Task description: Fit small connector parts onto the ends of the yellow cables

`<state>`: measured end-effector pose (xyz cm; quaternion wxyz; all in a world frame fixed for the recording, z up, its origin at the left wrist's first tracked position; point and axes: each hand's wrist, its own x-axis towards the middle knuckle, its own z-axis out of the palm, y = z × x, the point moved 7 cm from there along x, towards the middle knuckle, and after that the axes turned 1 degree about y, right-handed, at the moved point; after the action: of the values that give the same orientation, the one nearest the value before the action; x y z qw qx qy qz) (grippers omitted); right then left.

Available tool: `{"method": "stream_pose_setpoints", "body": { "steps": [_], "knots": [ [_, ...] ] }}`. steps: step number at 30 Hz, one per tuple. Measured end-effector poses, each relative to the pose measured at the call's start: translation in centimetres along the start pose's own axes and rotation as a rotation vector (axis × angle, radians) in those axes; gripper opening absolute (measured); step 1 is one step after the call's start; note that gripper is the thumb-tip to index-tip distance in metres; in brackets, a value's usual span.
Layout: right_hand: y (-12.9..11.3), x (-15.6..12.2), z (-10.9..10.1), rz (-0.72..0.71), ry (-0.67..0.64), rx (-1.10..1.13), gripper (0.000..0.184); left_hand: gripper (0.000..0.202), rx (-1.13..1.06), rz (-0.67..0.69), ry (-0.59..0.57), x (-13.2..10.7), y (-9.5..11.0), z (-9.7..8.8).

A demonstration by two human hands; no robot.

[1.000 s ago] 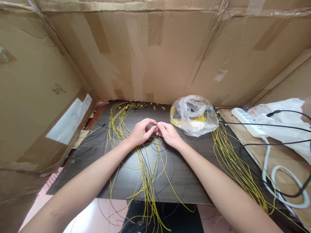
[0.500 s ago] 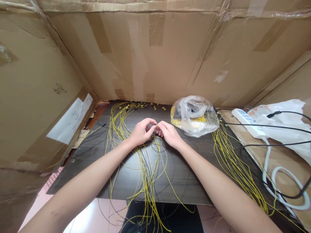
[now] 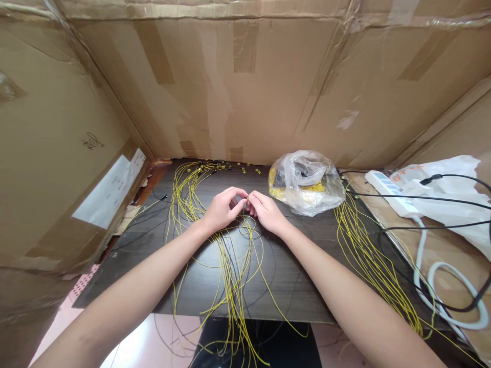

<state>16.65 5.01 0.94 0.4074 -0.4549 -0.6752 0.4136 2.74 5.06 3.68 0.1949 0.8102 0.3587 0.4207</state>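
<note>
My left hand (image 3: 225,208) and my right hand (image 3: 265,210) meet fingertip to fingertip above the dark tabletop. Both are closed in a pinch at a small yellow piece (image 3: 247,198), mostly hidden by the fingers. Thin yellow wires (image 3: 233,276) run under and below the hands, spread over the table and hanging past its front edge. Farther back on the left lies a loop of the same wires (image 3: 180,191), their dark ends gathered near the back edge. Several loose little yellow parts (image 3: 243,170) are scattered behind the hands.
To the right stands a clear plastic bag (image 3: 307,191) with yellow parts inside. Another bundle of yellow wires (image 3: 368,266) trails toward the front right. A white power strip (image 3: 393,194) with black cables lies on cardboard (image 3: 452,250). Cardboard walls (image 3: 268,102) enclose the table.
The fingers have shifted very slightly round the small yellow piece, and less of it shows now. Arms, wires and bag stay in place; the view has moved a touch.
</note>
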Motion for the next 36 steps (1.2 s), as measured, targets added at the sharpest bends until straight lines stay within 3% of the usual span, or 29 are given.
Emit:
{"method": "stream_pose_setpoints", "body": {
  "steps": [12,17,25,36],
  "knots": [
    [-0.06,0.1,0.06,-0.015,0.001,-0.004,0.055,0.014,-0.023,0.004,-0.009,0.04,-0.04,0.11],
    [-0.04,0.11,0.09,-0.001,-0.014,0.037,0.051,0.013,-0.043,-0.018,-0.008,0.1,-0.26,0.14],
    [0.31,-0.03,-0.11,0.034,0.04,0.093,0.022,0.013,-0.062,-0.042,0.006,0.23,-0.34,0.0],
    [0.24,0.13,-0.15,0.012,0.022,0.033,0.036,0.012,-0.011,0.028,0.025,0.05,0.15,-0.18]
  ]
}}
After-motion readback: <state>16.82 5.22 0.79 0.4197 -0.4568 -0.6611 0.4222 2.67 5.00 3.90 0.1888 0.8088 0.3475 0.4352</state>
